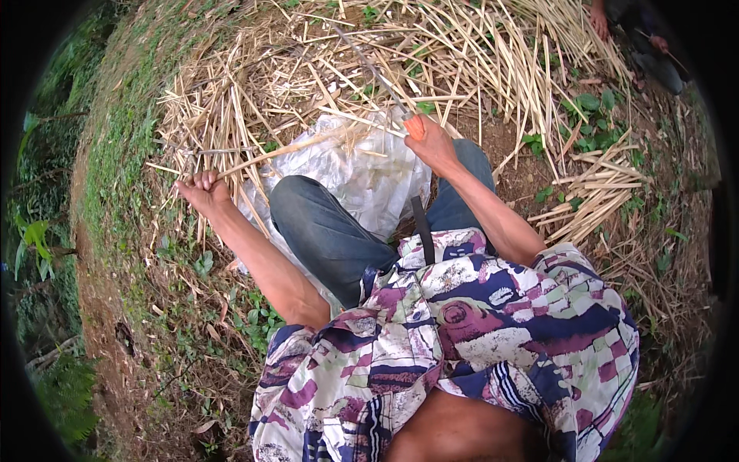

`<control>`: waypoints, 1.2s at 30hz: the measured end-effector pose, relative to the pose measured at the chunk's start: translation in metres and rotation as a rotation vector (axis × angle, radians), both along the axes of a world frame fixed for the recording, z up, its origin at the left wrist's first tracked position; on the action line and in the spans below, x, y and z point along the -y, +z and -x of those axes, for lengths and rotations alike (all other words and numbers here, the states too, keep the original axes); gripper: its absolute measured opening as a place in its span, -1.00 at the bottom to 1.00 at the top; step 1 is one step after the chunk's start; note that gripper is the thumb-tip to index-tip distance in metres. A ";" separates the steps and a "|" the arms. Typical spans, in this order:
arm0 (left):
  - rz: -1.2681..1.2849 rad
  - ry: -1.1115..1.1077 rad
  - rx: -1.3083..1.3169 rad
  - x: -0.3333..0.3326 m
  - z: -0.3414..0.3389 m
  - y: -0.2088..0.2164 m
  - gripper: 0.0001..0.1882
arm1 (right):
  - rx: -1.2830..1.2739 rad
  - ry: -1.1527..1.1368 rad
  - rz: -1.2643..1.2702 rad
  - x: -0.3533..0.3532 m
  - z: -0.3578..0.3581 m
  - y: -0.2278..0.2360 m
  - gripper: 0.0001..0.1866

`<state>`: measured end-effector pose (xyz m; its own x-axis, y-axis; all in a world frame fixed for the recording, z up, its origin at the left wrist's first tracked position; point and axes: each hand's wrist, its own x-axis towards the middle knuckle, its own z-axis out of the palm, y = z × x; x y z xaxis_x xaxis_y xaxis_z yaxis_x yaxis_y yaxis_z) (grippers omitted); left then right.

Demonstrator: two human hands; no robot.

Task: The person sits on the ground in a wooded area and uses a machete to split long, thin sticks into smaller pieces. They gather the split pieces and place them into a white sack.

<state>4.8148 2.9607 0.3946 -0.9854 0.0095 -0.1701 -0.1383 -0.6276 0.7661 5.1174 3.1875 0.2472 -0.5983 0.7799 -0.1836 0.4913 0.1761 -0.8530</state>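
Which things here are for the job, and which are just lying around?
Seems for the job:
orange-handled knife, in the right hand
pale stick, in the left hand
similar loose sticks
plastic sheet by the knees

Probably just around:
green leafy plants
dry leaf, lower left

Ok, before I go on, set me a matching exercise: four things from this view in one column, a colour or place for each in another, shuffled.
Things:
1. knife handle
2. stick
3. plastic sheet
4. trousers

Descriptions:
A. dark blue-grey
B. in the left hand
C. orange, in the right hand
D. whitish, see-through

Pairs: 1-C, 2-B, 3-D, 4-A
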 end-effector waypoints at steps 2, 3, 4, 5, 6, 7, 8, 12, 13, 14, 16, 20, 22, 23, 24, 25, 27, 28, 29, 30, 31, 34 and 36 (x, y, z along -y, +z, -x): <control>-0.071 -0.096 0.043 0.002 0.006 -0.002 -0.65 | -0.047 0.064 -0.127 -0.002 -0.008 0.016 -0.60; -0.139 -0.200 0.047 0.006 0.020 -0.007 -0.68 | -0.083 0.104 -0.195 -0.002 -0.011 0.026 -0.61; -0.035 -0.160 0.015 -0.001 0.017 -0.009 -0.68 | -0.018 0.138 -0.171 0.004 -0.020 0.037 -0.62; 0.050 -0.118 -0.033 -0.017 0.015 -0.004 -0.69 | 0.033 0.166 -0.172 0.006 -0.029 0.051 -0.62; 0.055 -0.097 -0.059 -0.024 0.024 0.005 -0.70 | 0.120 0.177 -0.153 0.009 -0.036 0.063 -0.61; 0.064 -0.084 -0.079 -0.028 0.030 0.010 -0.71 | 0.213 0.174 -0.130 0.011 -0.042 0.069 -0.60; 0.087 -0.082 -0.063 -0.031 0.028 0.006 -0.71 | 0.161 0.171 -0.218 0.011 -0.049 0.072 -0.60; 0.101 -0.303 0.016 -0.037 0.043 -0.028 -0.71 | -0.095 0.162 -0.732 0.022 -0.067 0.049 -0.61; 0.105 -0.337 0.062 -0.060 0.031 -0.032 -0.71 | -0.049 0.159 -0.501 0.020 -0.076 0.041 -0.62; 0.080 -0.375 0.134 -0.071 0.028 -0.041 -0.69 | -0.025 0.166 -0.265 0.022 -0.080 0.038 -0.62; -0.041 -0.477 0.230 -0.080 0.037 -0.068 -0.64 | 0.058 0.186 0.005 0.027 -0.082 0.055 -0.63; -0.003 -0.528 0.266 -0.109 0.029 -0.107 -0.66 | -0.114 0.128 0.494 0.032 -0.105 0.046 -0.78; 0.208 -0.470 0.332 -0.128 0.011 -0.111 -0.64 | -0.125 0.078 0.574 0.033 -0.113 0.050 -0.77; 0.606 -0.368 0.207 -0.136 -0.005 -0.109 -0.44 | -0.120 0.030 0.601 0.035 -0.119 0.052 -0.76; 0.972 -0.135 -0.077 -0.121 0.003 -0.127 -0.38 | -0.124 0.023 0.635 0.042 -0.113 0.054 -0.75; 1.318 0.133 -0.363 -0.104 0.015 -0.144 -0.31 | -0.151 0.015 0.652 0.047 -0.102 0.055 -0.74; 1.065 -0.043 -0.684 -0.125 -0.053 -0.129 -0.46 | -0.161 -0.132 0.663 0.042 -0.117 0.048 -0.73; 1.006 -0.256 -0.799 -0.131 -0.091 -0.114 -0.56 | -0.173 -0.165 0.658 0.040 -0.121 0.042 -0.72; 0.955 -0.456 -0.905 -0.127 -0.125 -0.100 -0.65 | -0.169 -0.187 0.672 0.041 -0.119 0.040 -0.72; 0.955 -0.666 -0.875 -0.122 -0.158 -0.090 -0.76 | -0.169 -0.206 0.687 0.042 -0.116 0.039 -0.72; 0.984 -0.754 -1.052 -0.116 -0.194 -0.070 -0.73 | -0.170 -0.233 0.696 0.040 -0.116 0.038 -0.71; 0.841 -1.039 -1.361 -0.090 -0.242 -0.071 -0.65 | -0.210 -0.216 0.822 0.041 -0.103 0.043 -0.75; 0.846 -1.107 -1.337 -0.079 -0.267 -0.076 -0.60 | -0.267 -0.234 0.876 0.038 -0.100 0.036 -0.79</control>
<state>5.0816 3.0397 0.3185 -0.0755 0.9573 0.2792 0.6901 -0.1519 0.7076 5.2177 3.1495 0.2829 -0.5510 0.5347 -0.6407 0.2022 -0.6594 -0.7241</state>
